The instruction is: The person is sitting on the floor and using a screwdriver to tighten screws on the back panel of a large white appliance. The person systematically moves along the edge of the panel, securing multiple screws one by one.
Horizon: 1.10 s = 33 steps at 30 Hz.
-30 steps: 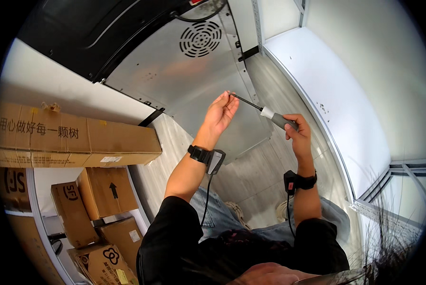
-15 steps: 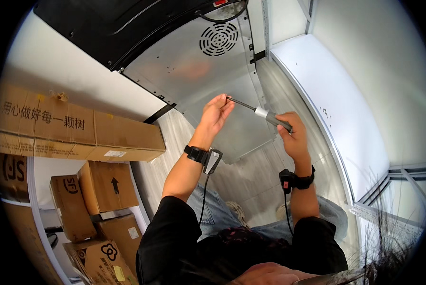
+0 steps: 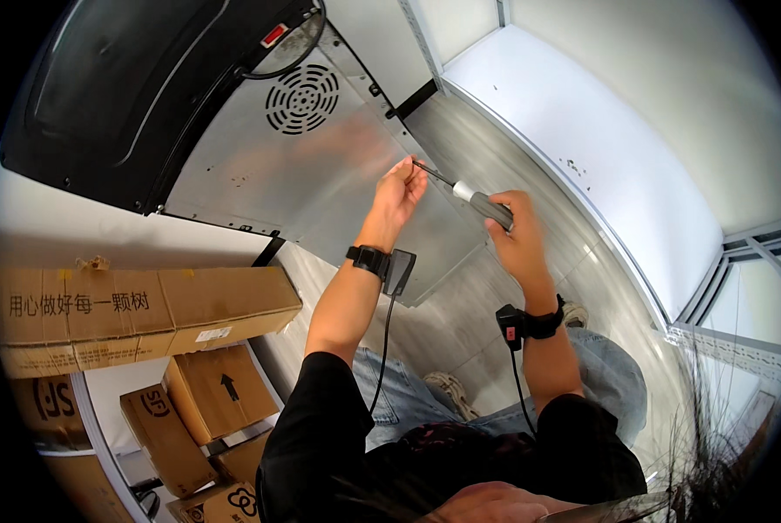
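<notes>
A screwdriver (image 3: 438, 176) with a grey handle, a pale collar and a dark shaft slants between my hands. My right hand (image 3: 519, 237) is wrapped round its handle. At the other end, my left hand (image 3: 399, 193) pinches its fingertips together where the shaft's tip meets them. Anything small inside that pinch is too tiny to make out. Beyond my hands is the bare metal panel (image 3: 273, 179) of an appliance, with a round slotted vent (image 3: 302, 99) and small holes along its edges. Both hands appear in front of this panel, apart from its vent.
The appliance's black section (image 3: 120, 96) carries a red switch (image 3: 274, 35) and a black cable. A long cardboard box (image 3: 146, 305) lies at the left, above several smaller cartons (image 3: 220, 392). A white shelf (image 3: 582, 139) runs along the right. Cables hang from my wrist devices.
The view has turned, so the appliance sits further left and more of its black part shows. My right hand and the screwdriver handle are slightly further left; both grips stay the same.
</notes>
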Each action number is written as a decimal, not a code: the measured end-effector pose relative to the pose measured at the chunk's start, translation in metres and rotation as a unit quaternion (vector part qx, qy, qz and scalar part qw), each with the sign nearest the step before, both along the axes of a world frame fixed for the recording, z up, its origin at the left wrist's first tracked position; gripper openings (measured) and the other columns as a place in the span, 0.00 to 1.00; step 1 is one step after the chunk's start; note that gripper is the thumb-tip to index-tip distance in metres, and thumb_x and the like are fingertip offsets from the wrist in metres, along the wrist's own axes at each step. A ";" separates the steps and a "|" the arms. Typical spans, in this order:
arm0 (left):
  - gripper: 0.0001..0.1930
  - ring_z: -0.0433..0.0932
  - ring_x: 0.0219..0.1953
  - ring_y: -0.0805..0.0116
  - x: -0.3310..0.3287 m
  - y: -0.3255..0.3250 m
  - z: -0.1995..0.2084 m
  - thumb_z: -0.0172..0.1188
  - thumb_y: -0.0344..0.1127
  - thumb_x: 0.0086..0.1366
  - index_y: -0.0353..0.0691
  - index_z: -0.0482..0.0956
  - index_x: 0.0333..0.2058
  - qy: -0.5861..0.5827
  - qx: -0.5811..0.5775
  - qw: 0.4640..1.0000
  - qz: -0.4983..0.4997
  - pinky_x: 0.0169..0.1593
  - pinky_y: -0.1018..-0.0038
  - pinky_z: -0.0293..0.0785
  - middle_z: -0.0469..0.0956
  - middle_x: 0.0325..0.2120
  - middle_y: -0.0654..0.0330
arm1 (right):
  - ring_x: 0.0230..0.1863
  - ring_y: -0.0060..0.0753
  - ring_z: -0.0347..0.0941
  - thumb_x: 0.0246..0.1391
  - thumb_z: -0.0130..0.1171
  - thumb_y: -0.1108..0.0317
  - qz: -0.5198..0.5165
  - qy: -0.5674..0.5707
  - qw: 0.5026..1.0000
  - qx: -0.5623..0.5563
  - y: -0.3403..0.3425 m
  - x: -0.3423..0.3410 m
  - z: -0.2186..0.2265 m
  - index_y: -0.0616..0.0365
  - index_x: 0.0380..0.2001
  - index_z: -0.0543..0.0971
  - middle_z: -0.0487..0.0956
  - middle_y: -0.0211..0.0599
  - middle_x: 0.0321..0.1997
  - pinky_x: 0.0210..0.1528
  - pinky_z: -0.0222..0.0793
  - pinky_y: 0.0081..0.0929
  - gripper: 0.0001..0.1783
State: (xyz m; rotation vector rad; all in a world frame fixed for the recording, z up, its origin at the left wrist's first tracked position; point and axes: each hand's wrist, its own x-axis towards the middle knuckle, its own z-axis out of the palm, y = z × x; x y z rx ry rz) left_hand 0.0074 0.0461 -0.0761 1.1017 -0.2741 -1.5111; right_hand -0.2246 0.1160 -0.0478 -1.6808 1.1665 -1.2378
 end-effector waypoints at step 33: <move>0.10 0.71 0.22 0.78 -0.005 -0.052 -0.020 0.51 0.40 0.66 0.42 0.76 0.36 -0.021 -0.011 0.996 0.083 0.28 0.81 0.69 0.78 0.28 0.65 | 0.45 0.48 0.67 0.48 0.57 0.75 -0.082 -0.066 0.994 -0.014 -0.011 0.062 -0.052 0.60 0.44 0.69 0.67 0.47 0.46 0.47 0.65 0.35 0.18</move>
